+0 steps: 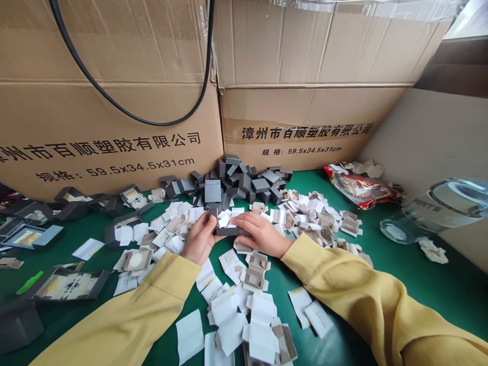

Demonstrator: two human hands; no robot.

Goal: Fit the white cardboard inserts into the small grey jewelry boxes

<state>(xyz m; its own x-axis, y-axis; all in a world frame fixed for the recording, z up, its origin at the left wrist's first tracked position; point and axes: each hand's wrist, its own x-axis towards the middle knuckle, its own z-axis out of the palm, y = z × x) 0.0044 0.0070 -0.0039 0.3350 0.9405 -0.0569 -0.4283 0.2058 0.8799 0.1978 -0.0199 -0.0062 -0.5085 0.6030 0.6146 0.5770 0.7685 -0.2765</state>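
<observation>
grey box [227, 230] between 2 hands | left hand [200, 239], right hand [258, 233] fingers clamped on it

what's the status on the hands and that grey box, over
Left hand and right hand both gripping small grey box. Grey box pile behind. White cards scattered on green table.

Two bare hands, left hand [199, 238] and right hand [259, 233], no gloves, rings or watch visible. Long mustard-yellow sleeves [354, 284] in soft, sweatshirt-like fabric, loosely creased along both forearms, plain cuffs ending at the wrists. No markings or logos visible.
</observation>
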